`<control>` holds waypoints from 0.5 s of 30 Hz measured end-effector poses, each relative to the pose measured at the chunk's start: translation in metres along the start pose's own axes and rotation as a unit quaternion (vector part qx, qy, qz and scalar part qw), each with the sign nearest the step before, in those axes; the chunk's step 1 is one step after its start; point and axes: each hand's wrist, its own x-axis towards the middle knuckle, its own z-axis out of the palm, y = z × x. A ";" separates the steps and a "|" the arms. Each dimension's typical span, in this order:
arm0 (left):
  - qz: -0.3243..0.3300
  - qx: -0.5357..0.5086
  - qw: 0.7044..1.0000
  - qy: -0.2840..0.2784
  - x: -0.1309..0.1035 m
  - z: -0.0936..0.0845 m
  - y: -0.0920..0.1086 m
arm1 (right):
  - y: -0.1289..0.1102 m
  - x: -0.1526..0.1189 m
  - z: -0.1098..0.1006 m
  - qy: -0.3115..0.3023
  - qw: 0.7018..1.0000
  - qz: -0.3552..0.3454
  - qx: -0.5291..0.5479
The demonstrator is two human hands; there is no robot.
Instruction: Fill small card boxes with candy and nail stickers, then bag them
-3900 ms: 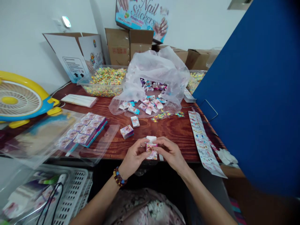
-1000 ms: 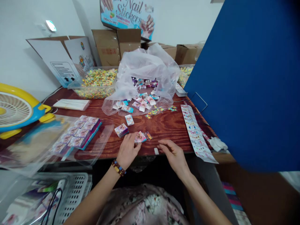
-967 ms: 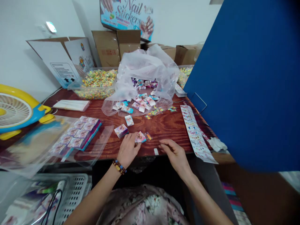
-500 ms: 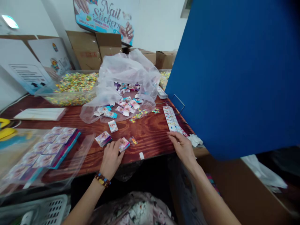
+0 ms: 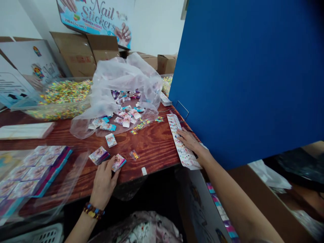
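Note:
My left hand (image 5: 105,180) rests at the front of the table with thumb and fingers closed round a small printed box (image 5: 118,162). Just left of it lies another small stack of boxes (image 5: 99,155). My right hand (image 5: 188,140) lies with its fingers stretched over a long strip of printed stickers (image 5: 182,152), whose near end hangs over the table edge. Between the hands are a small clear sachet of yellow and orange candy (image 5: 134,155) and a white slip (image 5: 144,171). A single box (image 5: 111,140) lies farther back.
A translucent plastic bag (image 5: 121,76) spills small boxes. A clear tub (image 5: 58,109) of wrapped candy stands behind it to the left. Rows of packed boxes (image 5: 32,172) lie at left. A large blue panel (image 5: 243,84) bounds the right side, with a wire hook (image 5: 187,113) beside it.
My right hand has moved from the strip's near end to farther up it, and the strip now reaches closer to me. The view has turned right. My left hand stays at the small box.

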 end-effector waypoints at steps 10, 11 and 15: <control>0.009 0.001 0.997 0.070 -0.004 -0.006 0.007 | -0.009 0.001 0.001 0.066 0.997 0.012 0.037; 0.014 0.007 0.997 0.081 -0.006 -0.009 0.010 | -0.013 0.000 -0.001 0.075 0.996 0.011 0.043; 0.031 0.000 0.992 0.119 -0.011 -0.023 0.025 | -0.034 -0.006 -0.025 0.089 0.993 0.003 0.073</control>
